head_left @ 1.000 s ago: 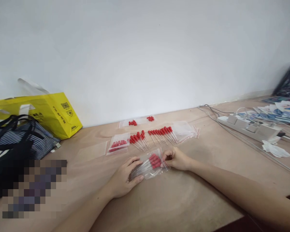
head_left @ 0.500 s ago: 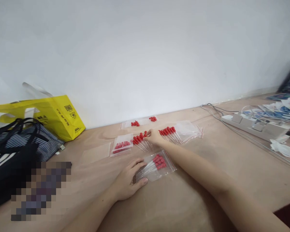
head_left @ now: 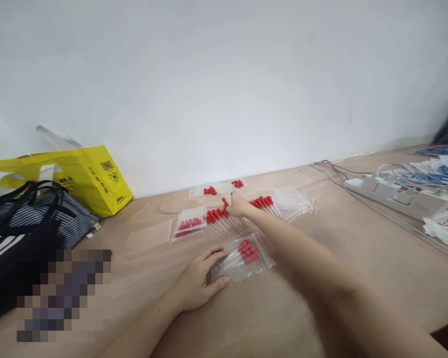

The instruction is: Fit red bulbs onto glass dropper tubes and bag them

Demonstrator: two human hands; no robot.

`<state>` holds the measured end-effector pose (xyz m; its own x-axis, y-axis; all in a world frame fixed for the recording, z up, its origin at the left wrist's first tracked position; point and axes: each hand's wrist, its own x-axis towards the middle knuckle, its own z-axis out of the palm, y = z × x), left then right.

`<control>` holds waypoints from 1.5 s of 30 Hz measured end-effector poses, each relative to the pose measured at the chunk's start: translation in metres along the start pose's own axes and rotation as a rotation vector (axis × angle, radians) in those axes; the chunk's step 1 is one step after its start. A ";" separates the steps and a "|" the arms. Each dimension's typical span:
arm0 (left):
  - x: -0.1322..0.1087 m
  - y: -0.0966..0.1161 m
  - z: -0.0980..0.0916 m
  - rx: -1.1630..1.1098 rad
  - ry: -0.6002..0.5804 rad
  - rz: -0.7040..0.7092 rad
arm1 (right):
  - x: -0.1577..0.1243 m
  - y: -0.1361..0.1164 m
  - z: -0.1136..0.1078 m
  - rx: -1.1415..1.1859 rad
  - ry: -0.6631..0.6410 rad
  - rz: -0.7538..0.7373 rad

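My left hand (head_left: 199, 278) lies on the table with thumb and fingers apart, touching the left end of a clear zip bag (head_left: 234, 273). Inside that bag are several clear droppers with red bulbs (head_left: 248, 247). Farther out, my right hand (head_left: 239, 205) is closed in a pinch at a red-bulbed dropper (head_left: 225, 202), whose lower part I cannot see clearly. Below and left of it lies a row of loose droppers (head_left: 218, 215). A second row of droppers (head_left: 263, 202) sits just right of the hand, partly hidden by it.
Left of the rows are stacked filled bags (head_left: 190, 223) and a flat clear bag (head_left: 149, 236). More red bulbs (head_left: 210, 191) lie near the wall. Flat bags (head_left: 289, 196) lie right. A yellow bag (head_left: 108, 179) stands left; a power strip (head_left: 395, 194) with cables is right.
My right hand has shifted slightly away from me and to the right, and a red bulb now stands out above the row at its fingers. My left hand stays on the bag.
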<state>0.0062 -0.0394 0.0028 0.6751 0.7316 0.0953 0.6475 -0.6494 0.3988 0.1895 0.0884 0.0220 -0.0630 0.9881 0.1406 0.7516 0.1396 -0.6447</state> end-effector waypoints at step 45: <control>0.003 -0.003 0.004 0.016 0.038 0.030 | -0.137 0.079 -0.036 0.927 -0.464 -0.006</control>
<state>0.0082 -0.0361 -0.0016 0.6802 0.7192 0.1415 0.6332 -0.6738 0.3808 0.2813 -0.0384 -0.0211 -0.4599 0.8875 -0.0310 -0.0375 -0.0543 -0.9978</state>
